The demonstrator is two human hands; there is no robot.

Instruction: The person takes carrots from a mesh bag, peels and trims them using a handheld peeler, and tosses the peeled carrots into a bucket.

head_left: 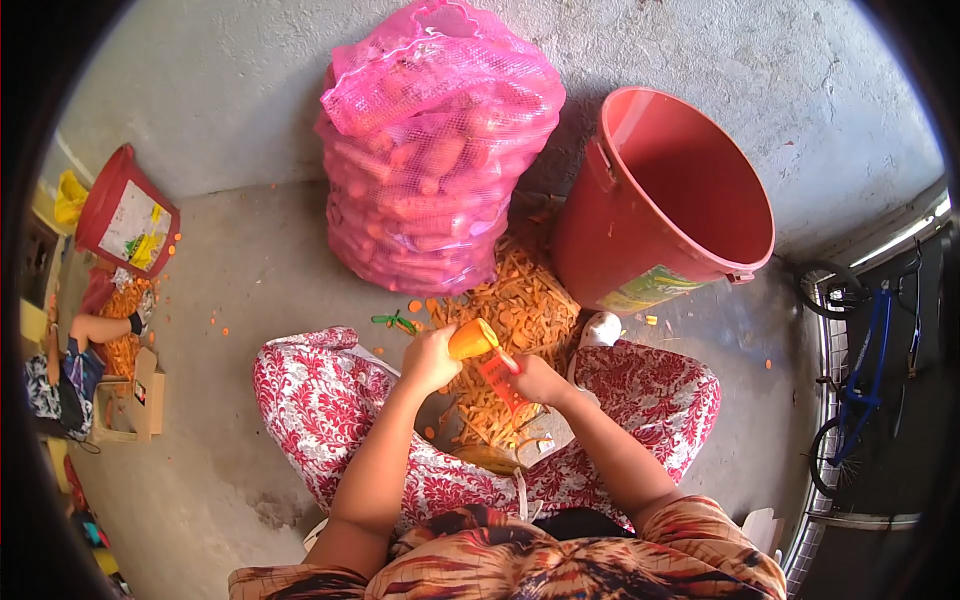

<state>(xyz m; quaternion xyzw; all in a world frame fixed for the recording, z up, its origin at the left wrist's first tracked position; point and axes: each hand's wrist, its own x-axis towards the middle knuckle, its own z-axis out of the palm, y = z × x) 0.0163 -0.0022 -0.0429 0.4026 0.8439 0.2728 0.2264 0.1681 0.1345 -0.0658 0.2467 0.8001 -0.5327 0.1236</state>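
Observation:
My left hand (432, 360) is wrapped round an orange carrot (473, 339), whose thick end points right. Close beside it, my right hand (538, 380) grips a red peeler (503, 381), its upper end by the carrot's end. Beneath both hands, a heap of orange peelings (530, 300) spreads over the floor between my legs. A green-handled tool (395, 322) lies on the floor left of the heap.
A pink mesh sack (430, 190) full of carrots stands ahead, beside a large red bin (625, 230). Another red bucket (127, 215) and a seated person's leg (105, 328) are at far left. A blue bicycle (865, 370) is at far right.

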